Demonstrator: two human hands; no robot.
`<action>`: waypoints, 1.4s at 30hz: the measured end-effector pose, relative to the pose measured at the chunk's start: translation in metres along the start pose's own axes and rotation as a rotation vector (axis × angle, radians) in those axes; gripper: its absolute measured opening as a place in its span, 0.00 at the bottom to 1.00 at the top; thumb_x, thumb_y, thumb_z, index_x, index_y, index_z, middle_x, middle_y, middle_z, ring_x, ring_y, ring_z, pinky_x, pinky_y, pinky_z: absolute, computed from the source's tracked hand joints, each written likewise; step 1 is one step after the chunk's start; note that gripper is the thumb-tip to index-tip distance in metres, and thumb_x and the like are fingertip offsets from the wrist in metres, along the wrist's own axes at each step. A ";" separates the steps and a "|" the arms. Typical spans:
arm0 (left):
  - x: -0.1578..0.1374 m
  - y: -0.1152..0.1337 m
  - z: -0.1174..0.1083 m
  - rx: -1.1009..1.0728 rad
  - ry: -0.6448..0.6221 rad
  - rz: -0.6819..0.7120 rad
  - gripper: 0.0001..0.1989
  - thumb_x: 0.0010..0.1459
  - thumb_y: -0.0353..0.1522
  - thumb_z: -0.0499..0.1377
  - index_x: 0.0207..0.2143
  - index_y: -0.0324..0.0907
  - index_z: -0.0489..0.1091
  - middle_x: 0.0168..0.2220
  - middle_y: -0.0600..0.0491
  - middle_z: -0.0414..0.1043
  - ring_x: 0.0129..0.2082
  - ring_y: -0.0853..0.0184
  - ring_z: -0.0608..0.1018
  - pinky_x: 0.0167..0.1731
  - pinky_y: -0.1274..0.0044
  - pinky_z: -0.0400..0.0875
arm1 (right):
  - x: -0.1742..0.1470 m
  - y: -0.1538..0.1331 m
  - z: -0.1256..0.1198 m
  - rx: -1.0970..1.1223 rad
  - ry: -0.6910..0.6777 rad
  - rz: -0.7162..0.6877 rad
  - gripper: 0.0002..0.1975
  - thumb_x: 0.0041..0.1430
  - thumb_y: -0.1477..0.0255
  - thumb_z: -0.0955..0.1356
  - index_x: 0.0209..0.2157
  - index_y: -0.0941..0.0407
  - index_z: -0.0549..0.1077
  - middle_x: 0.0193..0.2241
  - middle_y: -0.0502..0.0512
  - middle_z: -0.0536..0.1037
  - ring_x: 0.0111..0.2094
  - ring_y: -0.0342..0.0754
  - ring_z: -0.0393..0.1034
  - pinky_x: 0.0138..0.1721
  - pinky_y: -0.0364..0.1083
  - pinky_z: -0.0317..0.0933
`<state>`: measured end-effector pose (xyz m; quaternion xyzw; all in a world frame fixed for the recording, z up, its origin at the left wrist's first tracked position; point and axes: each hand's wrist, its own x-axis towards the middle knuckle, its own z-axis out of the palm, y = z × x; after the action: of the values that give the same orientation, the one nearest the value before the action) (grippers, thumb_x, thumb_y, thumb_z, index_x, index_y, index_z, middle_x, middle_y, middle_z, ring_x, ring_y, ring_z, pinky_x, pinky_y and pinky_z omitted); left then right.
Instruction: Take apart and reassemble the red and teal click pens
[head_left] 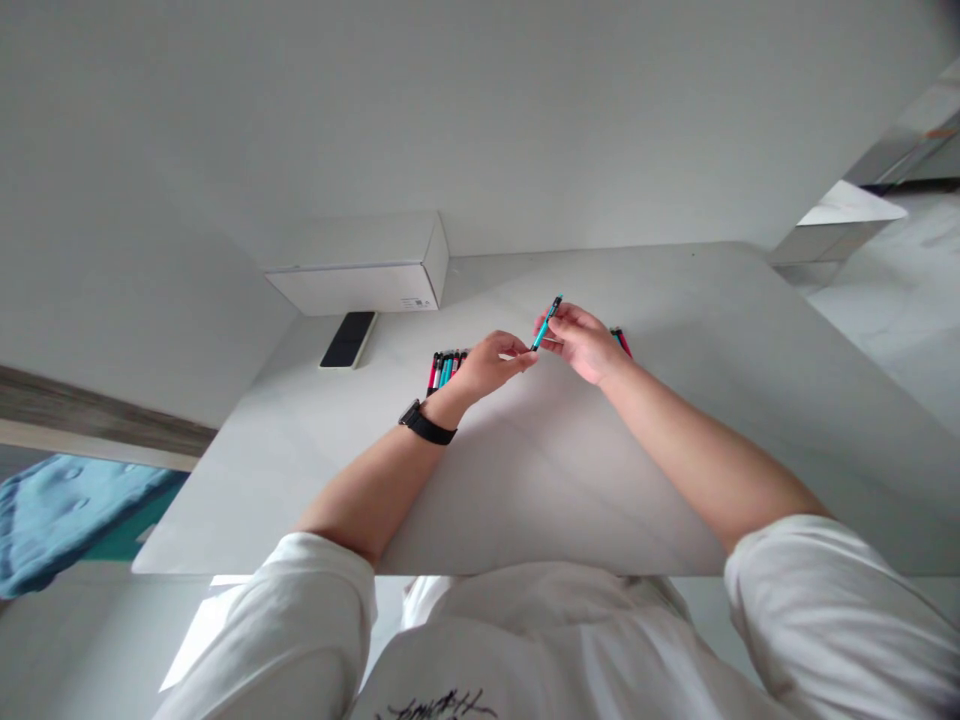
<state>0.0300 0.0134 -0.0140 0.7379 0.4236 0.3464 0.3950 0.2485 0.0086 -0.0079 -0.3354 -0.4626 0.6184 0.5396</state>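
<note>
A turquoise pen (546,326) with black ends is held up at a slant between my two hands, above the table. The fingers of my right hand (581,342) grip its upper part. At its lower tip, the thumb and fingers of my left hand (491,364) pinch the end. Just behind my left wrist lies a row of several pens (445,368) in red, turquoise and black, partly covered by that hand. Beyond my right hand a red and black pen group (622,340) shows, mostly hidden by the wrist.
A long white box (360,288) stands at the back left against the wall. In front of it lies a phone (349,340), dark screen up. The white table (525,500) reaches to my body. A blue cushion (71,510) is beyond its left edge.
</note>
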 end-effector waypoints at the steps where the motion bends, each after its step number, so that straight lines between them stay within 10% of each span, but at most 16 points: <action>1: 0.000 0.000 -0.001 0.007 -0.003 -0.001 0.22 0.61 0.52 0.66 0.39 0.42 0.80 0.44 0.46 0.79 0.44 0.61 0.80 0.47 0.70 0.74 | 0.000 0.000 -0.002 -0.008 -0.007 0.005 0.20 0.51 0.57 0.80 0.40 0.49 0.75 0.43 0.49 0.82 0.45 0.48 0.77 0.48 0.49 0.71; 8: 0.004 -0.007 -0.007 -0.176 0.079 -0.146 0.33 0.70 0.58 0.47 0.46 0.43 0.78 0.52 0.43 0.79 0.49 0.57 0.79 0.45 0.68 0.75 | -0.003 0.000 -0.009 -0.200 -0.025 0.055 0.35 0.55 0.57 0.79 0.61 0.42 0.67 0.40 0.50 0.81 0.37 0.48 0.76 0.35 0.46 0.71; 42: 0.006 -0.017 -0.002 -0.396 0.191 -0.194 0.30 0.71 0.56 0.46 0.42 0.42 0.74 0.52 0.41 0.78 0.45 0.61 0.81 0.42 0.68 0.78 | -0.002 0.006 -0.013 -0.162 -0.089 0.044 0.31 0.55 0.57 0.78 0.58 0.43 0.69 0.38 0.48 0.79 0.36 0.47 0.75 0.35 0.45 0.71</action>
<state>0.0252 0.0252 -0.0268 0.5658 0.4519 0.4513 0.5216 0.2588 0.0094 -0.0183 -0.3600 -0.5271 0.6051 0.4758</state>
